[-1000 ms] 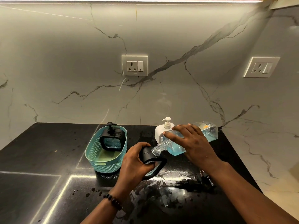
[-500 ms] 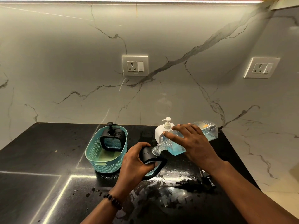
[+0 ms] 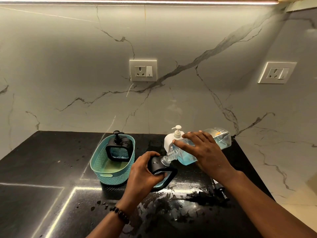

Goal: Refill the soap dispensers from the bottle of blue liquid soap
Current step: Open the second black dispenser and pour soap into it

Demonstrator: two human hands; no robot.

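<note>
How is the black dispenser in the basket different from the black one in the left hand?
The dispenser in the basket stands upright in the teal basket; the dispenser in the left hand is tilted and gripped by the left hand. The basket one has its black pump on; the held one has none, and the neck of the soap bottle meets its opening. Both share a black frame and a clear, bluish window.

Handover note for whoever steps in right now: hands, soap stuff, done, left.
Left hand grips the tilted black dispenser, pump off.
Right hand holds the bottle tipped, its neck at the dispenser's mouth.
Second black dispenser stands in the teal basket, pump on; white dispenser behind the bottle.
Loose pump lies on the wet counter.
Left: finish the pour, refit pump. Other fill levels unclear.
</note>
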